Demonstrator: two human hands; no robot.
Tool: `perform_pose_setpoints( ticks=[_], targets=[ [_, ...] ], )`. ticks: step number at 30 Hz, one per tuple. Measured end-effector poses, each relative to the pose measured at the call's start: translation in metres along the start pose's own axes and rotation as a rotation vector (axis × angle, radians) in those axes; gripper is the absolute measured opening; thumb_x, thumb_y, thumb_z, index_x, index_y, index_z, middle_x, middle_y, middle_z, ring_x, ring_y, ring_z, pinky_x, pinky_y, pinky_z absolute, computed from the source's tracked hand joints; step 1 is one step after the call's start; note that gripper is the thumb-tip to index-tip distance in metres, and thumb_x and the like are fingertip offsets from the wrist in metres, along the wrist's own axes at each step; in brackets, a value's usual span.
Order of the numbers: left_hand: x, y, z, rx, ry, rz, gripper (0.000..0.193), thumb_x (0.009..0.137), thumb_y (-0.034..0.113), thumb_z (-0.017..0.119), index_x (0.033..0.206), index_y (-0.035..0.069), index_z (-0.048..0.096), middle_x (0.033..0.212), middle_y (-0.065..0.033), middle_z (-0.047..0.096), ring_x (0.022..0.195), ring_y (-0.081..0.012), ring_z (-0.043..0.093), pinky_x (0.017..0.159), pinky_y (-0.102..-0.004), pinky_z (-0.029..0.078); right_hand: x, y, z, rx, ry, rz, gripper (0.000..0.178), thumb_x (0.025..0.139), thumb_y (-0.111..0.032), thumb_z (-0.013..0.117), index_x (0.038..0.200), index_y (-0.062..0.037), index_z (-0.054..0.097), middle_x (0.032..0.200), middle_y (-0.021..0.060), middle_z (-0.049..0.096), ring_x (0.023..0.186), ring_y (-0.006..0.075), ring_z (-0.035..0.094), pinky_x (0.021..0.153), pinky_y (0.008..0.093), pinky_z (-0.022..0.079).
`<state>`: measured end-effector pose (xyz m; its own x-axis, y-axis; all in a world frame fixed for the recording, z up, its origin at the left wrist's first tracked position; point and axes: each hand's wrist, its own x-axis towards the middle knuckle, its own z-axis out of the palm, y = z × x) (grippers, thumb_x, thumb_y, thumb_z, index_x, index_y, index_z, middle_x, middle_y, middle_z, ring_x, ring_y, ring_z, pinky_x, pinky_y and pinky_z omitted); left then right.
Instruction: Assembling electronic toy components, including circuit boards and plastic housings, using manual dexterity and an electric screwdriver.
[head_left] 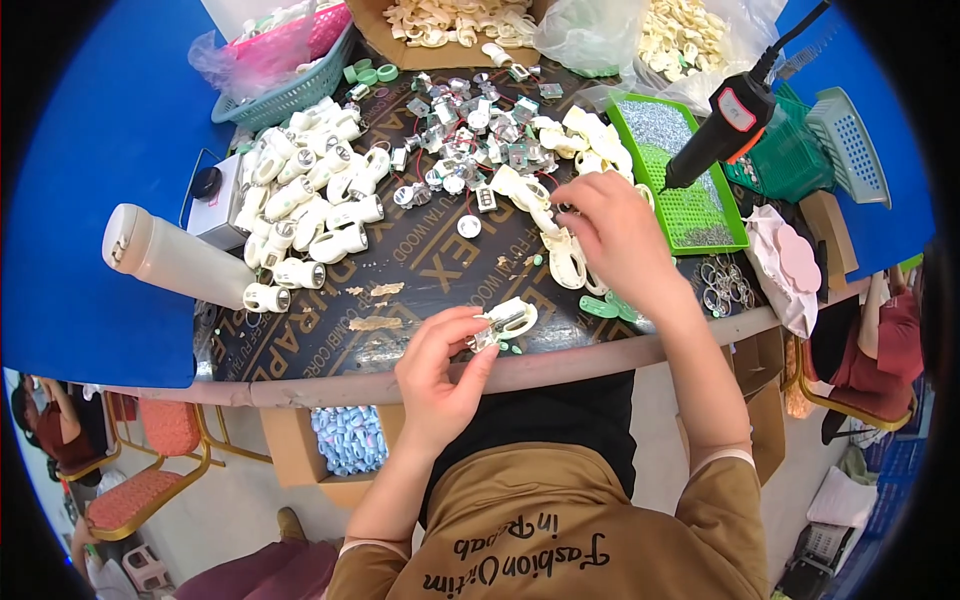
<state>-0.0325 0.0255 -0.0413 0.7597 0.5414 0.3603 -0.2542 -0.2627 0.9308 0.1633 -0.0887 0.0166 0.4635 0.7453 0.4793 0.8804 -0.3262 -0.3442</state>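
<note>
Near the table's front edge my left hand (438, 375) pinches a half-built small flashlight (512, 318). It has a cream shell with a ring-shaped handle, and a clear and silvery insert shows by my fingertips. My right hand (622, 232) reaches over a row of cream shell halves (567, 262), thumb and curled fingers a little apart. Its fingertips are close to one shell; no held thing shows between them. Light green plastic pieces (600, 307) lie below the right hand. Farther back are wired clear lamp inserts (480, 125).
Finished cream flashlights (310, 200) pile up at left, beside a white bottle (170, 255) and a metal box (217, 208). A black electric screwdriver (728, 122) hangs over a green tray (688, 160) of screws. Metal rings (724, 285) lie right; a shell-filled carton (400, 45) stands behind.
</note>
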Motion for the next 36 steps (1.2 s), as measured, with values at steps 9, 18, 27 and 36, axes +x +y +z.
perform_pose_setpoints(
  ticks=[9,18,27,36],
  targets=[
    [0.002,0.002,-0.001,0.013,-0.003,0.013,0.025,0.074,-0.004,0.066,0.098,0.0,0.059,0.105,-0.0145,0.058,0.09,-0.0174,0.06,0.076,-0.0268,0.053,0.005,0.001,0.015,-0.013,-0.118,0.163,0.018,0.078,-0.015,0.063,0.09,-0.003,0.058,0.084,0.0122,0.059,0.083,0.0294,0.055,0.072,0.0386,0.045],
    [0.001,0.003,-0.003,0.017,0.016,0.018,0.024,0.074,-0.004,0.066,0.097,0.0,0.06,0.104,-0.0144,0.058,0.089,-0.0175,0.061,0.075,-0.0269,0.053,0.009,0.022,0.013,0.463,-0.003,0.389,0.011,0.084,-0.011,0.058,0.085,-0.0001,0.056,0.072,0.0007,0.055,0.067,0.0062,0.049,0.059,0.0221,0.04],
    [0.0,0.002,-0.001,0.022,-0.003,0.016,0.024,0.075,0.0,0.066,0.098,0.001,0.06,0.103,-0.0123,0.059,0.088,-0.0185,0.061,0.074,-0.027,0.051,-0.017,0.02,0.008,0.414,0.097,0.406,0.013,0.082,-0.008,0.06,0.086,-0.0004,0.051,0.072,0.0054,0.056,0.062,0.0108,0.052,0.055,0.0252,0.041],
    [0.001,0.003,-0.001,0.063,0.0,0.033,0.024,0.075,0.001,0.067,0.098,0.002,0.061,0.103,-0.012,0.059,0.088,-0.019,0.061,0.073,-0.0272,0.052,-0.02,0.023,0.013,0.242,0.08,0.361,0.016,0.076,-0.006,0.065,0.086,-0.0017,0.054,0.073,0.008,0.056,0.063,0.0159,0.053,0.057,0.0276,0.043]
  ],
)
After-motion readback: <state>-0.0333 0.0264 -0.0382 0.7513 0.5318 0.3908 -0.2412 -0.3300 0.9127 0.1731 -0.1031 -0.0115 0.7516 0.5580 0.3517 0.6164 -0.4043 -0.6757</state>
